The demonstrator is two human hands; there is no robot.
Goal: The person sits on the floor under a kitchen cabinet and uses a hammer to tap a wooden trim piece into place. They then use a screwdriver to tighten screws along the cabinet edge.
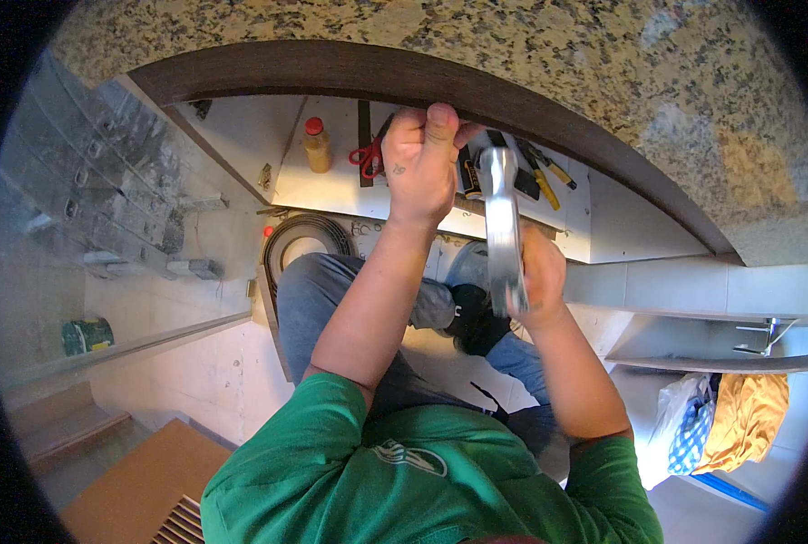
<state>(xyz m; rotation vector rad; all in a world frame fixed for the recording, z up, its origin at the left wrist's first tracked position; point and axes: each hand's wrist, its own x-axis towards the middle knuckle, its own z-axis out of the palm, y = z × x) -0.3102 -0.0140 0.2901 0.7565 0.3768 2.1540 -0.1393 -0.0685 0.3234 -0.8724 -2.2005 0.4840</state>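
Observation:
My right hand [542, 274] grips a hammer, its shiny metal head [503, 227] standing in front of the open cabinet. Most of the handle is hidden. Up at the cabinet's dark wooden front rail [331, 74], my left hand [422, 168] is closed, with its thumb against the rail's lower edge. Whatever its curled fingers hold is hidden behind them. On the white cabinet shelf [345, 192] near that hand lie red-handled scissors [366, 159]. Pliers with yellow-and-black handles [549, 172] rest to the right, behind the hammer.
A speckled stone countertop [513, 41] overhangs the cabinet. A bottle with a red cap [316, 148] stands on the shelf. Below it sits a coil of dark strip [331, 231]. A glass panel [114, 208] is at left, a brown board [146, 480] lower left, hanging cloths [749, 422] at right.

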